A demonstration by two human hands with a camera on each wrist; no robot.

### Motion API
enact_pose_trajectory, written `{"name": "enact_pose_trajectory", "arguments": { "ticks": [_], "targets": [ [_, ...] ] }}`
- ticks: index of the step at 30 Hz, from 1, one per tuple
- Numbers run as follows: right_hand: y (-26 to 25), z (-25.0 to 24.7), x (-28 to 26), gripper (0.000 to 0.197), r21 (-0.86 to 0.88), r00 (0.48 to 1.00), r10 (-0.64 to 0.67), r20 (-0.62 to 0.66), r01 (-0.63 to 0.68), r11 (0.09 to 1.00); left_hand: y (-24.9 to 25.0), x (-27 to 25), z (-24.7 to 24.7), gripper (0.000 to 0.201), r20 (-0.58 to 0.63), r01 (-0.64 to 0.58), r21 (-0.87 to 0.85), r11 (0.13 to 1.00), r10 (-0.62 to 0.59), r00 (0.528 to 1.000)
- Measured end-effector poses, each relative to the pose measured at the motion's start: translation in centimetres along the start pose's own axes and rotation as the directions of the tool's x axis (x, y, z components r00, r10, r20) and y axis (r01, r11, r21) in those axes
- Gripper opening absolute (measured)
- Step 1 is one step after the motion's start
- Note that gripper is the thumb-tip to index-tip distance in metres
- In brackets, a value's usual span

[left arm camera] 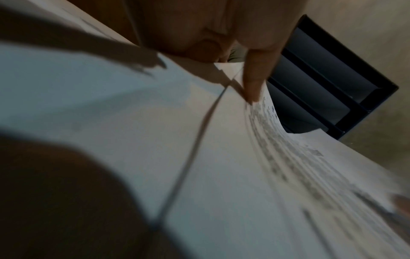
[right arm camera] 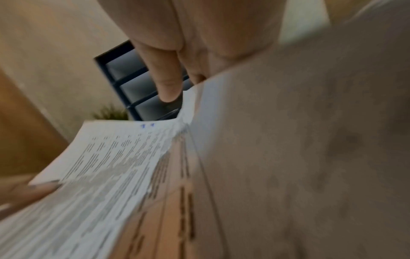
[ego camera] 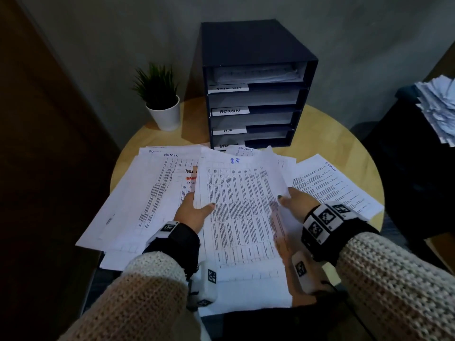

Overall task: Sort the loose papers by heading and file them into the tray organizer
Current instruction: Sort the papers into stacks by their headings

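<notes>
A printed sheet (ego camera: pixel 241 203) with a blue handwritten heading is lifted over the heap of loose papers (ego camera: pixel 152 193). My left hand (ego camera: pixel 194 207) pinches its left edge, thumb on top. My right hand (ego camera: pixel 293 201) pinches its right edge the same way. In the left wrist view the sheet (left arm camera: pixel 221 157) curves under my fingers (left arm camera: pixel 255 84); the right wrist view shows the sheet (right arm camera: pixel 115 157) with my fingers (right arm camera: pixel 168 82) over its far edge. The dark tray organizer (ego camera: pixel 256 84) stands behind, with labelled shelves; the top shelf holds papers.
The round wooden table (ego camera: pixel 327 134) carries the heap. A small potted plant (ego camera: pixel 162 99) stands left of the organizer. One sheet headed ADMIN (ego camera: pixel 334 185) lies at the right. A stack of crumpled papers (ego camera: pixel 440 107) sits on dark furniture at far right.
</notes>
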State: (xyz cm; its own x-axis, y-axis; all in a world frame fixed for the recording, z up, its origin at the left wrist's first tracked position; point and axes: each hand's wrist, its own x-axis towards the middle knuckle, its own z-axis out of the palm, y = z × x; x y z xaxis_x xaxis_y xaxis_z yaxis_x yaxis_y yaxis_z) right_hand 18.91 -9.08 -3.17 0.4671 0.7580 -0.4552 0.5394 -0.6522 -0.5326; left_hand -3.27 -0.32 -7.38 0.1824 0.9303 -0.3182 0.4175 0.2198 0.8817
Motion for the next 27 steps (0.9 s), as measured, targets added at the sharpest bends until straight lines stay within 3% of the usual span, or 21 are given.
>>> {"name": "enact_pose_trajectory", "arguments": {
  "ticks": [3,6,9,12,13,15,17,19,21,23,25,27],
  "targets": [
    [0.1,1.2,0.0,0.045,-0.045,0.999,-0.049,0.011,0.049,0.998,0.2,0.0,-0.1,0.043,-0.005,-0.025,0.088,0.996,0.026,1.000],
    [0.9,0.5,0.4,0.055,-0.022,1.000,0.013,0.004,-0.013,1.000,1.0,-0.3,-0.6,0.051,0.025,-0.065,0.072,0.995,0.063,0.998],
    [1.9,-1.1,0.3,0.059,0.089,0.998,0.055,0.027,-0.057,0.994,2.3,-0.9,-1.2,0.057,0.025,-0.118,-0.028,0.993,0.118,0.993],
    [3.4,-2.0,-0.4,0.058,0.233,0.993,0.115,-0.004,-0.111,0.966,2.6,-0.6,-1.8,0.055,-0.030,-0.103,-0.250,0.963,0.099,0.995],
    [3.8,-2.1,-0.9,0.066,0.341,0.988,0.151,-0.001,-0.142,0.929,2.6,-0.5,-1.9,0.052,-0.057,-0.088,-0.318,0.944,0.074,0.996],
    [4.3,-2.1,-1.6,0.075,0.616,0.987,0.147,0.065,-0.156,0.772,2.7,-0.4,-2.0,0.046,-0.119,-0.062,-0.459,0.886,0.008,0.993],
    [4.4,-1.8,-2.7,0.062,0.842,0.987,0.078,0.139,-0.159,0.515,2.9,-0.4,-2.0,0.043,-0.159,-0.061,-0.597,0.800,-0.044,0.986],
    [4.6,-1.2,-3.5,0.052,0.944,0.981,-0.063,0.186,-0.160,0.289,3.2,-0.4,-1.9,0.036,-0.165,-0.042,-0.661,0.750,-0.091,0.982],
    [4.2,-0.4,-4.3,0.044,0.972,0.962,-0.181,0.207,-0.181,0.148,3.3,-0.4,-1.7,0.028,-0.164,-0.025,-0.682,0.731,-0.120,0.979],
    [3.7,0.6,-4.3,0.035,0.979,0.968,-0.164,0.190,-0.173,0.110,3.2,-0.5,-1.2,0.033,-0.119,0.000,-0.742,0.670,-0.132,0.984],
    [2.9,1.3,-4.1,0.045,0.976,0.989,-0.039,0.140,-0.131,0.175,3.6,-1.2,-0.5,0.050,-0.030,0.035,-0.812,0.582,-0.102,0.994],
    [2.3,1.4,-4.1,0.046,0.969,0.993,0.042,0.108,-0.114,0.217,3.8,-1.8,0.0,0.060,0.040,0.053,-0.832,0.552,-0.035,0.999]
  ]
}}
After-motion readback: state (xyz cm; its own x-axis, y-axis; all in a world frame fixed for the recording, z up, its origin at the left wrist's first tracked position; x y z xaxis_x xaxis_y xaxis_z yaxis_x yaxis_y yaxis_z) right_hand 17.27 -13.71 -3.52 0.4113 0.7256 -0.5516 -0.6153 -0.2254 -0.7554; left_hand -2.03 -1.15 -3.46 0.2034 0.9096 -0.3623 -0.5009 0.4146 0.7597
